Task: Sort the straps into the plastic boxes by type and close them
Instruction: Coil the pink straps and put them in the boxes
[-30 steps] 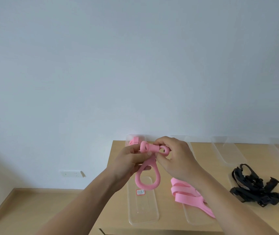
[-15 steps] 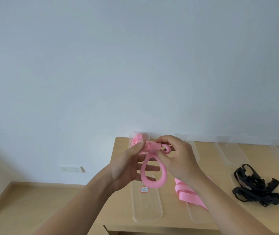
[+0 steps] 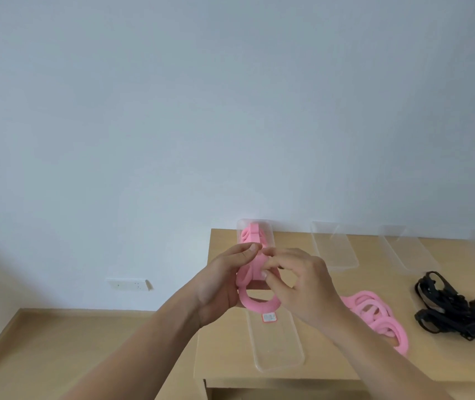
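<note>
sorting barely begun

near: i see the left hand (image 3: 224, 281) and right hand (image 3: 302, 287) both pinching one folded pink strap (image 3: 255, 301) above the table (image 3: 221, 356). beyond: loose pink straps (image 3: 374, 316) and black straps (image 3: 455, 310) lie unsorted. the far box (image 3: 255, 235) holds some pink and is, i judge, unclosed.

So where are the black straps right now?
In the head view, the black straps lie in a heap on the right side of the table, just right of the loose pink straps.

Wooden worktop (image 3: 224, 357) with straps and boxes
Left of the pink strap pile (image 3: 374, 316) lies a clear lid (image 3: 276, 347); right, black straps (image 3: 455, 310); behind, clear boxes (image 3: 334, 246).
</note>
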